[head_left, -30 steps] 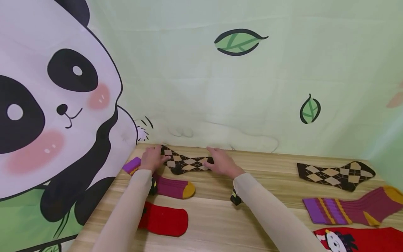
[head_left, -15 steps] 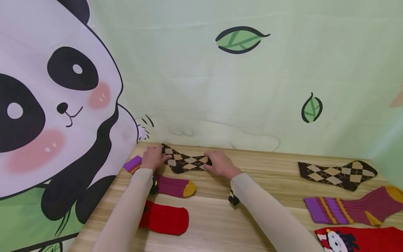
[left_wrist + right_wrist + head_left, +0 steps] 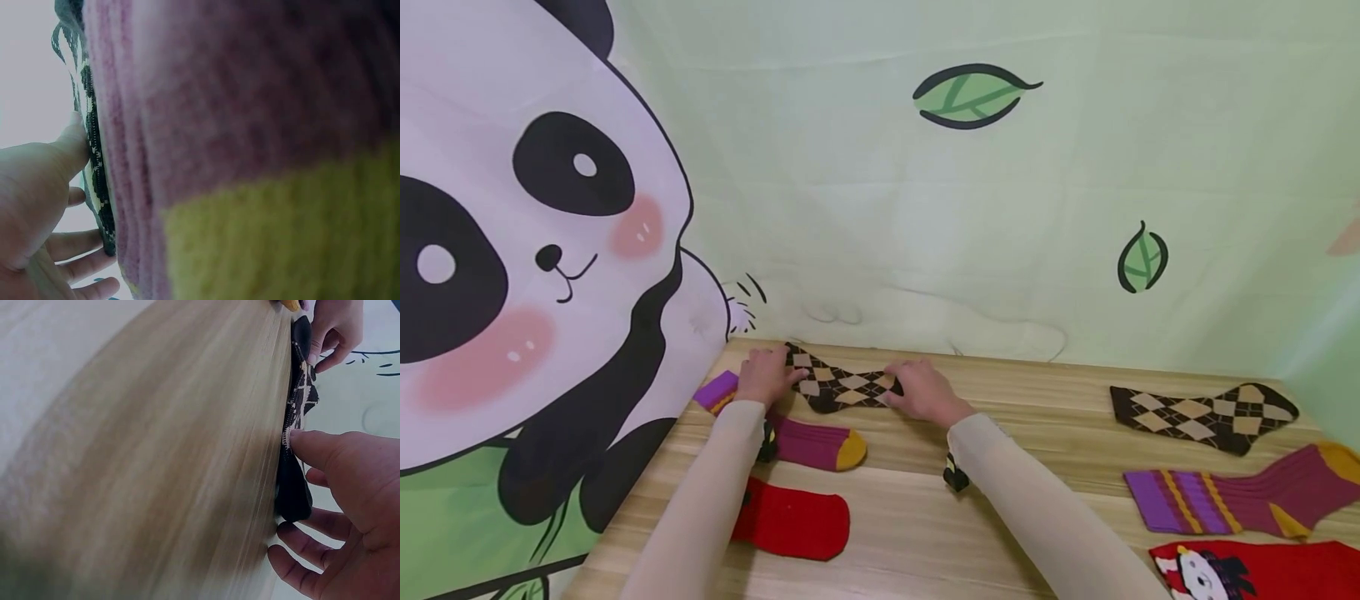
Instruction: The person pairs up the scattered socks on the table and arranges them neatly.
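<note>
A black argyle sock [image 3: 850, 388] with beige and tan diamonds lies flat near the back of the wooden surface. My left hand [image 3: 765, 375] holds its left end between thumb and fingers. At its right end my right hand [image 3: 925, 390] has the thumb on the near edge and the fingers curved round the far side, as the right wrist view shows. A maroon-and-purple sock [image 3: 811, 444] with a mustard toe lies under my left wrist, partly hidden, and fills most of the left wrist view. Nearer me is a red sock [image 3: 801, 521], partly covered by my left forearm.
On the right lie another argyle sock [image 3: 1202, 417], a maroon-and-purple sock [image 3: 1247, 492] and a red sock [image 3: 1292, 567] with a dark-hatted white figure. A pale green backdrop [image 3: 850, 208] rises behind the wooden surface [image 3: 1037, 433]. A panda print [image 3: 647, 333] covers the left side.
My right hand has shifted slightly left along the argyle sock's end, and its fingers have drawn in. My left hand stays at the other end. The remaining socks lie as before.
</note>
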A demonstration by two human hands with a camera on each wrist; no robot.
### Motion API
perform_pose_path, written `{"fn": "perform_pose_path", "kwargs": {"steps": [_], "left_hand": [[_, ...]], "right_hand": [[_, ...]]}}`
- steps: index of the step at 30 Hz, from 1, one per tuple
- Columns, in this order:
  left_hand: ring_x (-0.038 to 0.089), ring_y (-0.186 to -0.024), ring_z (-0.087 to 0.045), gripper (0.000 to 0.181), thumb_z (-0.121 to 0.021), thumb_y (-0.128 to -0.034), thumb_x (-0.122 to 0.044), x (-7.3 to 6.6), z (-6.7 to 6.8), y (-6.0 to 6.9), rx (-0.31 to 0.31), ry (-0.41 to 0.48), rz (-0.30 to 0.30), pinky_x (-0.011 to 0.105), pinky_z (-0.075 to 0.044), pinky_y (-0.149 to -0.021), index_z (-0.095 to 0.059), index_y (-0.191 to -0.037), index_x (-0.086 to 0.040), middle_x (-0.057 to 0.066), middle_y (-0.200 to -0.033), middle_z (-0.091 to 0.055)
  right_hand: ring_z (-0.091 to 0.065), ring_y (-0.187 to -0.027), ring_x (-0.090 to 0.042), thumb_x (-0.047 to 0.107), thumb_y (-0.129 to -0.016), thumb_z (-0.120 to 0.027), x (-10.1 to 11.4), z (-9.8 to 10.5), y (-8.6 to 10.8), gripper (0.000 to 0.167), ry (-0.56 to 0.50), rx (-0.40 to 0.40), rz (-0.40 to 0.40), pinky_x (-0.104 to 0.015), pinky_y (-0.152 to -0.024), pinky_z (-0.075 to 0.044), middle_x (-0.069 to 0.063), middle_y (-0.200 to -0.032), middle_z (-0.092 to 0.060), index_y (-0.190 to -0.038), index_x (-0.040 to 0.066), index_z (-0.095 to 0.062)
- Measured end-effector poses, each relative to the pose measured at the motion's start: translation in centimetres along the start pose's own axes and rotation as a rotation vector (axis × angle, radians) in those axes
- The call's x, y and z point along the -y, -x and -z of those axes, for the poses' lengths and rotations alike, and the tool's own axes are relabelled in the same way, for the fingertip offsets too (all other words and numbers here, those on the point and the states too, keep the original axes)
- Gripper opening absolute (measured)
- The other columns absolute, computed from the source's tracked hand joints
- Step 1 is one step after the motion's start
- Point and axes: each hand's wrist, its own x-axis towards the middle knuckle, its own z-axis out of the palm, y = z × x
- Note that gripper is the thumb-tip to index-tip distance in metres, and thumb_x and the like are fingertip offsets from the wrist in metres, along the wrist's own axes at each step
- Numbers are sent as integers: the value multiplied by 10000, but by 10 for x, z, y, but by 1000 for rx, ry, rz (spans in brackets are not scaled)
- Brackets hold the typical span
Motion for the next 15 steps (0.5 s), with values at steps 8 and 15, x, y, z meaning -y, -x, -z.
{"fn": "perform_pose_path", "kwargs": {"steps": [8,15], "left_hand": [[488,-1173,-519,608,-685,-981,-439,0,0,-2,-21,-5,3,634,-435,-999,-587,-1339,42,322,-1279,-611],[484,-1106,-525,546,-725,-943,-472,0,0,-2,-65,-38,-6,610,-433,-947,-620,-1202,-3,302,-1198,-636]], "right_hand": [[-542,-1264,-374,337,-1003,-679,2,2,1,479,-12,2,-6,-501,-1051,-461,-124,-1370,-631,-1406,88,-609],[-522,-1253,-383,345,-996,-690,3,2,2,469,-26,1,-32,-533,-984,-503,-149,-1380,-566,-1409,135,-614]]}}
